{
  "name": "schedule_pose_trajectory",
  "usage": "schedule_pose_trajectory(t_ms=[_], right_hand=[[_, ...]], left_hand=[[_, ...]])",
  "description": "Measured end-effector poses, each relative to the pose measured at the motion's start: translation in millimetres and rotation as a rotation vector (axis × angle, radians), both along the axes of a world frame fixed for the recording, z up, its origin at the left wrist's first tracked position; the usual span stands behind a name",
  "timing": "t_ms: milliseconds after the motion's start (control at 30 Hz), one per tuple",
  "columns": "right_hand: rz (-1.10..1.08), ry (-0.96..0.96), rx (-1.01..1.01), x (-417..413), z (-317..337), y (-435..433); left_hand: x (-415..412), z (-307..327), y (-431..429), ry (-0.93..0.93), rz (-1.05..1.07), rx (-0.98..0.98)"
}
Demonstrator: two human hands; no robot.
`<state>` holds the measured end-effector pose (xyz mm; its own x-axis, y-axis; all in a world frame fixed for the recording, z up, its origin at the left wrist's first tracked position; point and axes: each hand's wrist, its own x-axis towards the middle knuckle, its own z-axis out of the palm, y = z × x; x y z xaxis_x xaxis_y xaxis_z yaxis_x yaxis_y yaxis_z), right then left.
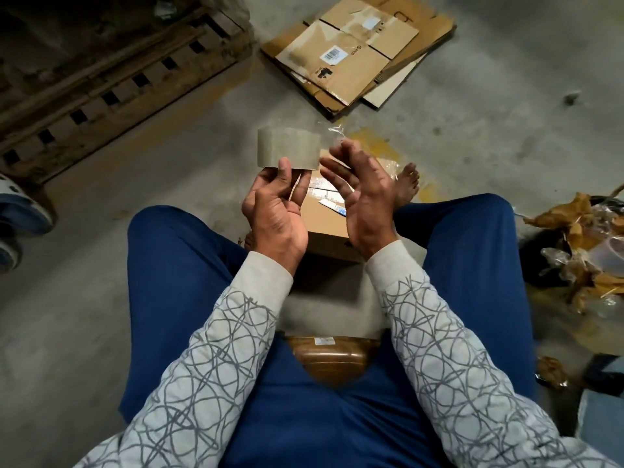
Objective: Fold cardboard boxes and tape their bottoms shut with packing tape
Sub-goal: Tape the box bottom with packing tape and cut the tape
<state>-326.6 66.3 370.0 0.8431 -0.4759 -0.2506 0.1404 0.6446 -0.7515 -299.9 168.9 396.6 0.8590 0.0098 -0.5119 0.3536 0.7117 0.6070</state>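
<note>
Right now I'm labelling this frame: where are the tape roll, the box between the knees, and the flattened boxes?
tape roll [288, 148]: head view, outer wound face.
box [326, 228]: head view, top panel.
flattened boxes [341, 62]: head view, top sheet, near barcode label.

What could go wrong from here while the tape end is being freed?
1. The tape roll is pinched only by the left hand at its lower edge; a pull from the right hand might tug it loose.
2. The loose clear strip at the right fingertips could fold and stick to itself.
3. The box sits unheld between the knees and may shift.
</note>
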Motion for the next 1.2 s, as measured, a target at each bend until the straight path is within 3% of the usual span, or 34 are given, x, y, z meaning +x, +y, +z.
schedule_pose_trajectory(t_ms=[133, 267, 600, 667, 733, 800, 833, 867, 900, 967, 1067, 1200], right_hand=[[-0.007, 0.127, -0.189, 2.4, -2.8, 18.8], [-0.095, 0.129, -0.28, 4.6, -6.5, 19.6], [-0.108, 0.06, -0.325, 8.4, -6.5, 4.6], [-0.057, 0.045, -0.413, 6.3, -2.8, -6.2], [0.034, 0.032, -0.582, 3.8, 4.3, -20.7], [0.157, 0.029, -0.762, 1.6, 11.6, -37.0], [0.221, 0.025, -0.82, 0.3, 15.0, -43.2], [0.28, 0.018, -0.854, -0.8, 17.4, -46.7], [0.327, 0.011, -0.874, -1.7, 18.9, -47.8], [0.346, 0.017, -0.88, -3.0, 18.9, -42.8], [0.211, 0.067, -0.777, -2.6, 14.6, -27.8], [0.009, 0.103, -0.438, 4.3, 22.0, -18.8]], left_hand=[[-3.3, -1.9, -1.0, -0.047, -0.041, 0.015], [-7.5, -6.1, 0.5, 0.0, -0.04, -0.101], [-12.1, 1.4, 2.7, 0.214, -0.109, -0.296], [-10.3, -2.0, 3.9, 0.224, -0.145, -0.051], [-5.4, -9.4, 14.9, 0.084, -0.176, 0.458], [5.8, -11.6, 30.1, -0.407, -0.188, 1.101], [10.6, -6.2, 34.5, -0.657, -0.28, 1.32], [17.0, -3.8, 37.0, -0.8, -0.431, 1.417], [20.5, 0.5, 36.0, -0.822, -0.616, 1.385], [17.6, -4.5, 30.1, -0.68, -0.825, 1.109], [1.4, -20.9, 16.6, -0.631, -0.639, 1.069], [-11.1, -18.9, 7.2, -0.664, -0.446, 1.036]])
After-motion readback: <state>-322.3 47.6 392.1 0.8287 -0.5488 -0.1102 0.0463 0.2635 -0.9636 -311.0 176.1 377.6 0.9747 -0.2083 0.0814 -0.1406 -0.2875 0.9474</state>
